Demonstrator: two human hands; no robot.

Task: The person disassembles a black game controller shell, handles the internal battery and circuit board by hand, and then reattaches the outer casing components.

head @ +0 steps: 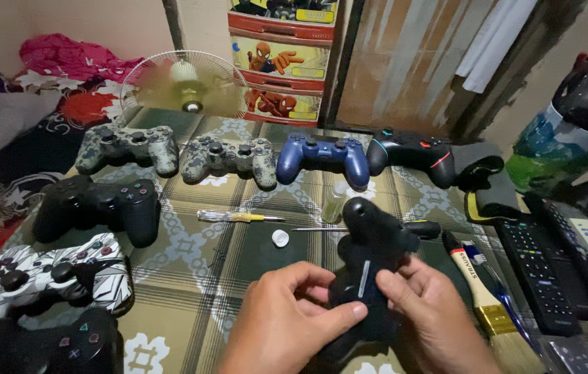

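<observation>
Behind both hands, half-hidden black controller (371,260)

A: Black plastic game controller (370,266) finish?
B: Matt, smooth shell, like the glossy-edged blue plastic controller (323,158).
A: Surface beneath?
B: Olive checked woven cloth (190,277); wooden-handled paintbrush (477,280), brass-coloured metal ferrule.

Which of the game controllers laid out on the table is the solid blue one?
The blue controller, third from the left in the back row, between a grey camouflage controller and a black controller. The others are camouflage, black or white-patterned.
</observation>
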